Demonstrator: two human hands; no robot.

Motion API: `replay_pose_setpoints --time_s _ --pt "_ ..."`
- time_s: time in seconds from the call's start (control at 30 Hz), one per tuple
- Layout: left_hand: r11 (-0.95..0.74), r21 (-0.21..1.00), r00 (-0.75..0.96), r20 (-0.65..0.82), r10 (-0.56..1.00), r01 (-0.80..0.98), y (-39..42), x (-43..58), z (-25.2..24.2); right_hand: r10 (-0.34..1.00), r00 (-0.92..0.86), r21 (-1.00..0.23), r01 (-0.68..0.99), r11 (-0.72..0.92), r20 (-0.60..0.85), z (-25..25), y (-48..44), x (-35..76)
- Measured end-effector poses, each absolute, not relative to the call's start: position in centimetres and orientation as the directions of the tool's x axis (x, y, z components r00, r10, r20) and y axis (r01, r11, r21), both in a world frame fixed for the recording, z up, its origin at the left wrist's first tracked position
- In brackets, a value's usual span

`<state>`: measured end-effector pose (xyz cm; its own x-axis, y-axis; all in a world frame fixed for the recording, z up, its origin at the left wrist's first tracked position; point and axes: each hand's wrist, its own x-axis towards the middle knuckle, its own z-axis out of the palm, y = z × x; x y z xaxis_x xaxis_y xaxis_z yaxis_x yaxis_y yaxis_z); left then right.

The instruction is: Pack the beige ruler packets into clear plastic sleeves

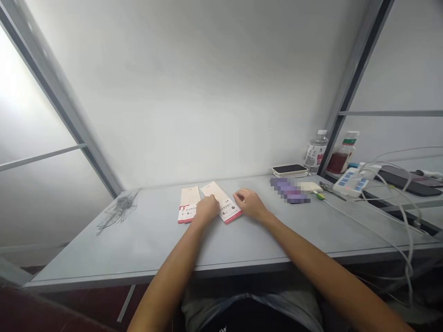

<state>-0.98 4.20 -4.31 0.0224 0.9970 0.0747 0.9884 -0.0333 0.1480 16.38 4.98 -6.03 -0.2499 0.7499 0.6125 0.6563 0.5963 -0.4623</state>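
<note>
Two flat cream packets with red lower edges and printed characters lie on the grey desk. My left hand (206,208) is closed between them, with its fingers over the left side of the angled right packet (228,210) and gripping it there. Part of the left packet (188,198) is covered by that hand; its lower edge looks doubled, as if more than one is stacked. Just off the right packet's right edge, my right hand (252,204) has its fingers curled in towards the thumb. Whether anything is between them is hidden.
Crumpled clear plastic (121,207) lies at the desk's left. To the right are a blurred purple item (289,190), a phone on a white box (290,170), a water bottle (316,152), a jar (343,154), a power strip (356,180) and trailing white cables (367,226).
</note>
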Motion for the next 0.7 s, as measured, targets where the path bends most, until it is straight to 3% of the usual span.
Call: replay_pose_setpoints --time_s 0.13,0.23,0.37,0.47,0.57,0.7 --pt "-0.144 0.268 0.1 0.171 0.98 0.953 3.9 -1.7 -3.5 0.763 -0.064 -0.581 0.608 0.541 0.643 -5.7 5.0 16.2" --pt "-0.302 0.387 0.205 0.272 0.94 0.871 3.3 -1.7 -2.9 0.853 0.055 -0.752 0.504 0.425 0.519 -5.3 4.9 16.2" --pt "-0.406 0.447 0.291 0.306 0.907 0.797 2.6 -1.1 -2.8 0.954 -0.115 -0.915 0.273 0.297 0.275 -5.0 4.8 16.3" --pt "-0.412 0.444 0.291 0.317 0.903 0.795 2.5 -0.6 -3.1 0.959 -0.206 -0.94 0.239 0.243 0.195 -5.1 4.8 16.1" --pt "-0.389 0.417 0.251 0.348 0.903 0.821 2.7 -0.2 -3.5 0.953 -0.213 -0.923 0.274 0.272 0.218 -5.4 4.8 15.8" --pt "-0.421 0.287 0.313 0.353 0.882 0.861 2.7 0.2 -3.6 0.942 -0.207 -0.897 0.306 0.319 0.264 -5.4 4.6 15.6"
